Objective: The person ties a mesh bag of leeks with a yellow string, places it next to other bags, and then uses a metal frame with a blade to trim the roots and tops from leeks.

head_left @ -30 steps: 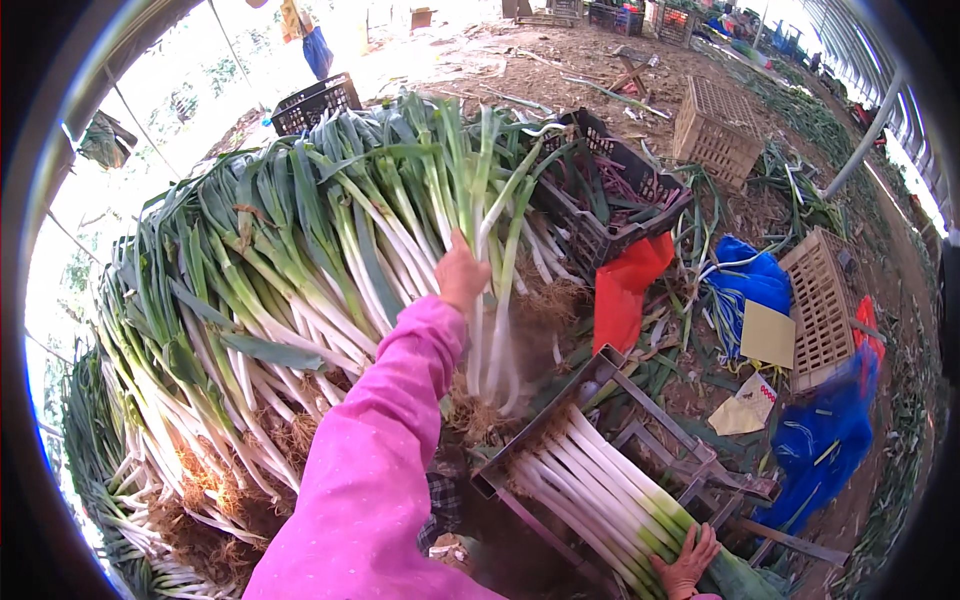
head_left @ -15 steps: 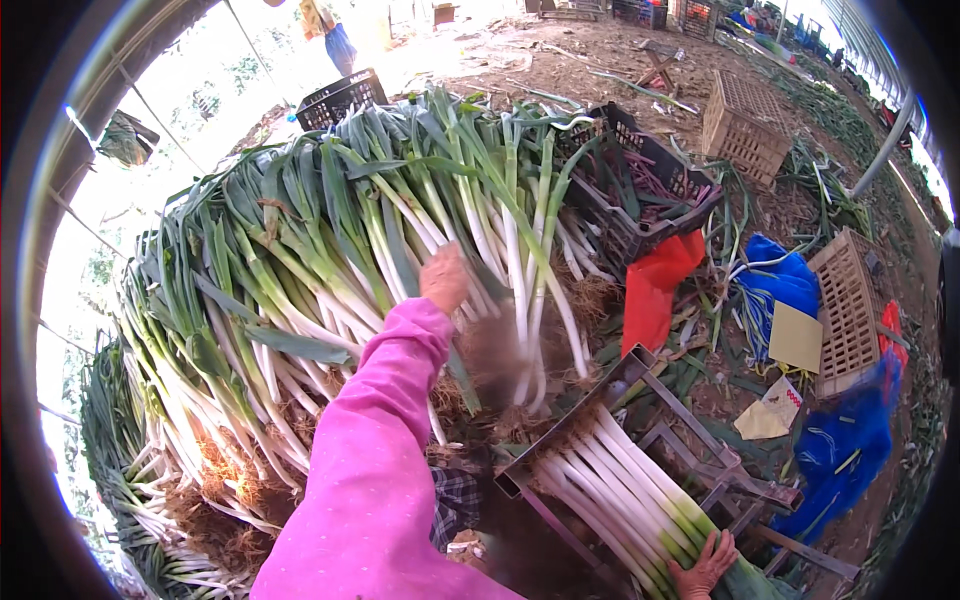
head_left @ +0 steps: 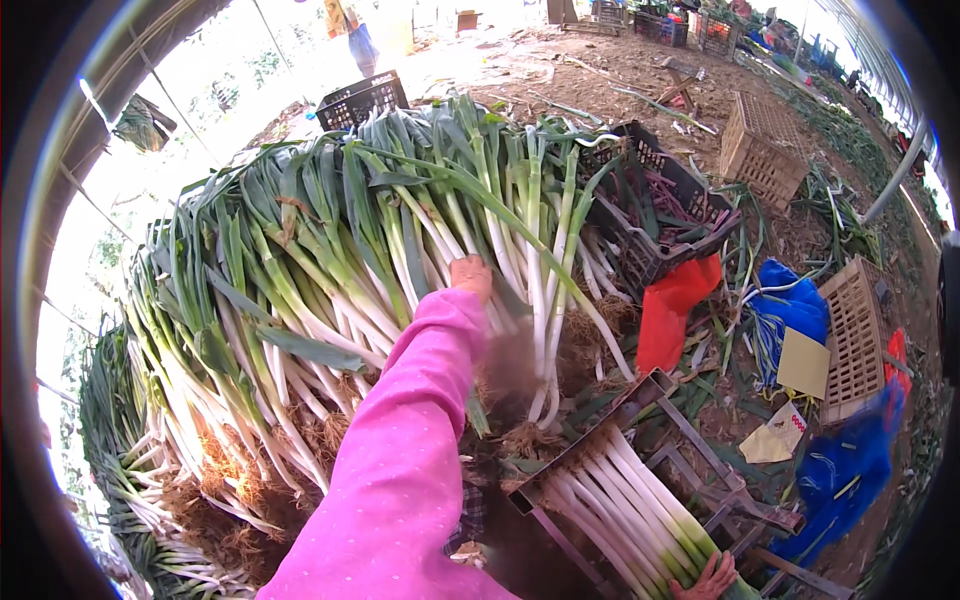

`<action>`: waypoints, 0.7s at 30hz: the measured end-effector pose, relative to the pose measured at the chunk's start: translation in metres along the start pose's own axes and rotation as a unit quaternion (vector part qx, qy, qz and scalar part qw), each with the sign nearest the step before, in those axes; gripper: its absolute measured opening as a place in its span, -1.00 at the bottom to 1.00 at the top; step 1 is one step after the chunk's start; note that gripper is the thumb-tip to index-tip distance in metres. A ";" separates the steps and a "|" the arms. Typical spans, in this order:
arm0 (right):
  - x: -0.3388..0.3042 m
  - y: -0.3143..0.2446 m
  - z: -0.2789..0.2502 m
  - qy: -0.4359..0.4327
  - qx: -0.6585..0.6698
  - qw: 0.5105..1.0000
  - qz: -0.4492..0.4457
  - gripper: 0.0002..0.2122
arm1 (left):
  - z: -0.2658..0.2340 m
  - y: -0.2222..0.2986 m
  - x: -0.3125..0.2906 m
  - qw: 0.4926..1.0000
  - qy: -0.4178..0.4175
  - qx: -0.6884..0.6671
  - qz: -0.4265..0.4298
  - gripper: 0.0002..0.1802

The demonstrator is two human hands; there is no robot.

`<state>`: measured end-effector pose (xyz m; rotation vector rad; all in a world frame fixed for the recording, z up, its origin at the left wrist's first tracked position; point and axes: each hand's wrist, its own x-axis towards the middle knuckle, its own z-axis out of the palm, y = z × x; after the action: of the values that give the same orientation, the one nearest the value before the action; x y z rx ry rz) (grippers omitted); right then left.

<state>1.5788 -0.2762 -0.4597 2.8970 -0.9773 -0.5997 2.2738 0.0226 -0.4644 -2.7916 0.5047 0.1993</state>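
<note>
My left hand, in a pink sleeve, reaches into a big heap of leeks with long white stalks and soil-caked roots. Its fingers are closed around leek stalks there; the tips are partly hidden. At the lower right, several leeks lie side by side in a metal frame, roots against its far end. My right hand rests on their green part with its fingers apart, at the lower edge. A few loose leeks lean from the heap toward the frame.
A black crate with purple-stemmed scraps stands beyond the frame, a red cloth below it. Tan crates and blue netting lie to the right. Another black crate sits behind the heap.
The view has shifted, so the scene sits farther right and lower. My left hand has closed on stalks in the heap. One loose leek leans farther right; my right hand stays on the framed leeks.
</note>
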 end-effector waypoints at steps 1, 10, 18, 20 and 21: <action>-0.001 0.002 -0.003 -0.012 -0.021 1.000 0.007 -0.15 | -0.009 0.009 -0.007 1.000 -0.003 -0.001 0.003 -0.65; 0.002 0.001 0.002 0.000 -0.092 0.996 -0.005 -0.12 | -0.007 -0.021 -0.080 0.903 0.031 -0.261 -0.339 -0.28; 0.000 0.009 0.006 0.017 -0.119 0.993 -0.019 -0.09 | 0.012 -0.086 -0.071 0.849 0.211 -0.443 -0.196 -0.61; 0.000 0.006 0.002 0.001 -0.140 0.990 -0.013 -0.09 | 0.024 -0.104 -0.073 0.866 0.119 -0.422 -0.240 -0.63; 0.001 0.004 0.001 -0.012 -0.160 0.987 -0.005 -0.09 | 0.027 -0.105 -0.072 0.874 0.028 -0.396 -0.281 -0.64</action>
<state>1.5764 -0.2800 -0.4600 2.6193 -0.7840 -0.7207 2.2426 0.1479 -0.4485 -3.5803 -0.5313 0.2271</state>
